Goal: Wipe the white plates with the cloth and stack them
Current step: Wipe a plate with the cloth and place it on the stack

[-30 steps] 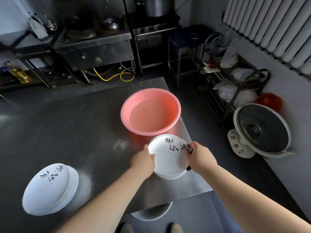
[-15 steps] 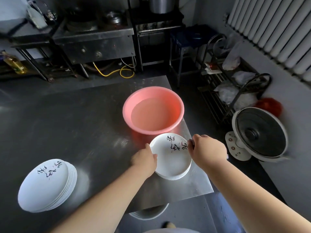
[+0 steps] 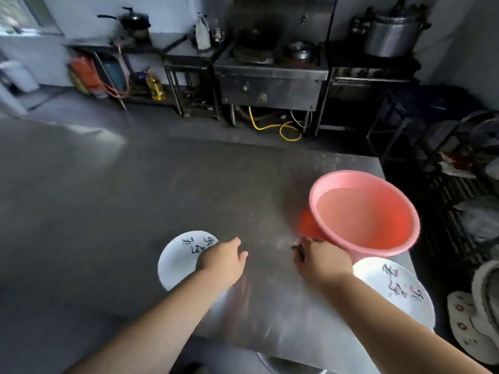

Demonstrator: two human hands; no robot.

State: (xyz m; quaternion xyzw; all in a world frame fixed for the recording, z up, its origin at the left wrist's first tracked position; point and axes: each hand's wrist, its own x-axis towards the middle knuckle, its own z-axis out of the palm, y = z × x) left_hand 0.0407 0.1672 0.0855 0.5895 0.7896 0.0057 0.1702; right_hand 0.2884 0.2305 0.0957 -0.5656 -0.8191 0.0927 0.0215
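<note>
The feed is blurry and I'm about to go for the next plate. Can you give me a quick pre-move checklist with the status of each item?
1. Right hand holds the cloth: cannot tell for sure; it pinches something small and dark.
2. Left hand clear of the left plate stack: cannot tell; it lies over the rim, blurred.
3. Right plates near the right hand: ok.
4. Right plates fully on the table: cannot tell; they sit at its corner.
5. Pink basin upright: ok.
</note>
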